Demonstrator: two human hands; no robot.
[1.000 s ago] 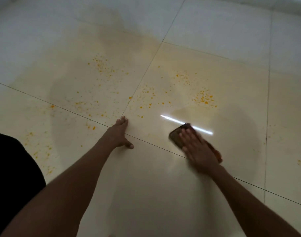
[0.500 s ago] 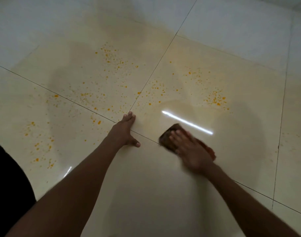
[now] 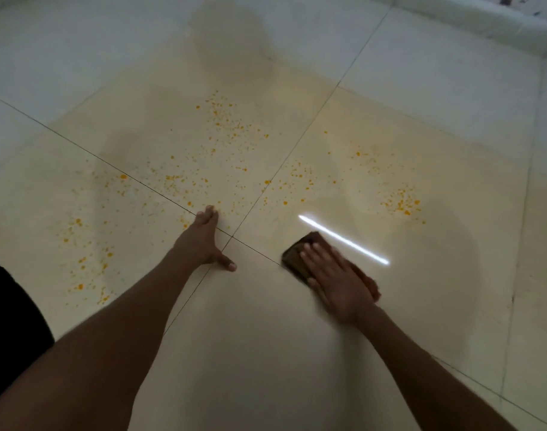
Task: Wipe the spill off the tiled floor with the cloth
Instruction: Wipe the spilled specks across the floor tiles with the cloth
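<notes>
Right hand [image 3: 335, 281] lies flat, fingers spread, palm pressing down on the brown cloth [image 3: 297, 255]; not a closed grip, just pinning it to the tiled floor [image 3: 250, 353]. Cloth sits right of centre, near side, just right of where the grout lines cross, its left corner sticking out past the fingertips. Compared with a second ago the cloth has slid left and slightly nearer along the floor, from under the bright light reflection [image 3: 343, 239] to beside it, so a leftward wipe stroke is under way. Left hand [image 3: 203, 241] flat on the floor, open, holding nothing, bracing on the grout line; it has barely shifted. Outward from the hands: orange spill [image 3: 231, 132] as scattered specks, main patch far centre, another cluster far right [image 3: 401, 202], more on the near left [image 3: 85, 253]. The tile around the cloth looks free of specks, so that patch seems already wiped. Judgement: early to mid task, most specks untouched; the next strokes need to reach farther and left, past the bracing hand. Dark clothing [image 3: 11, 321] at near left edge.
</notes>
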